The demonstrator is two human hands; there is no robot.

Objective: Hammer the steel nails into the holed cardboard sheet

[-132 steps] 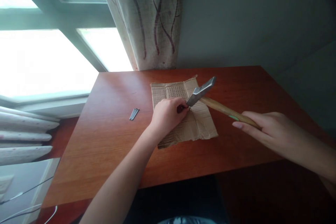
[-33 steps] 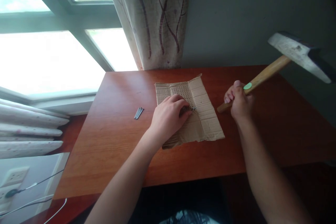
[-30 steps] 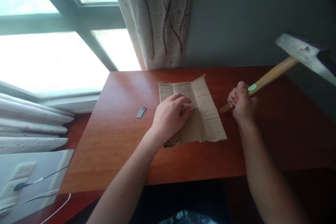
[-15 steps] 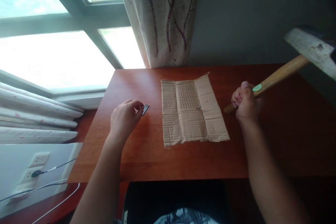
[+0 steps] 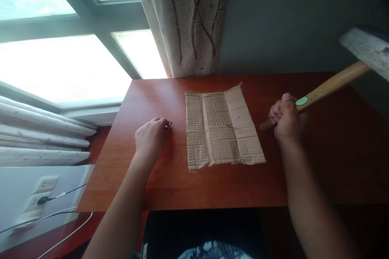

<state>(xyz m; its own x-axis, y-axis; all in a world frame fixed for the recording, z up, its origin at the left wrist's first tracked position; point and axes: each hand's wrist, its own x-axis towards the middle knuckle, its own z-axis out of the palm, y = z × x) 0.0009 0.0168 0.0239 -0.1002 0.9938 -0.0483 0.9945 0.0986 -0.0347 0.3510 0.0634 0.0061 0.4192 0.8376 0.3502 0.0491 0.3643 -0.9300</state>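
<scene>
My right hand [image 5: 288, 118] is wrapped round the wooden handle of a hammer [image 5: 334, 84], gripping low near the handle's end. The hammer's large pale head hangs in the air at the right edge, partly cut off. My left hand [image 5: 153, 135] rests low over the table, its fingers closed on thin dark nails [image 5: 168, 124], whose ends stick out past the fingertips; the rest is hidden. Between the hands lies a creased sheet of cardboard [image 5: 223, 145] with a grid of small dark holes. A small metallic piece [image 5: 230, 124] sits at the grid's lower right corner.
The brown wooden table [image 5: 170, 190] reaches to a grey wall [image 5: 288, 20]. A window [image 5: 48, 68] and patterned curtain [image 5: 194, 20] stand behind and to the left. A wall socket [image 5: 38, 200] with a plug and cables is at lower left.
My left hand has moved slightly right and over the nails, covering most of them. The hammer has shifted a little to the right with my right hand still round it.
</scene>
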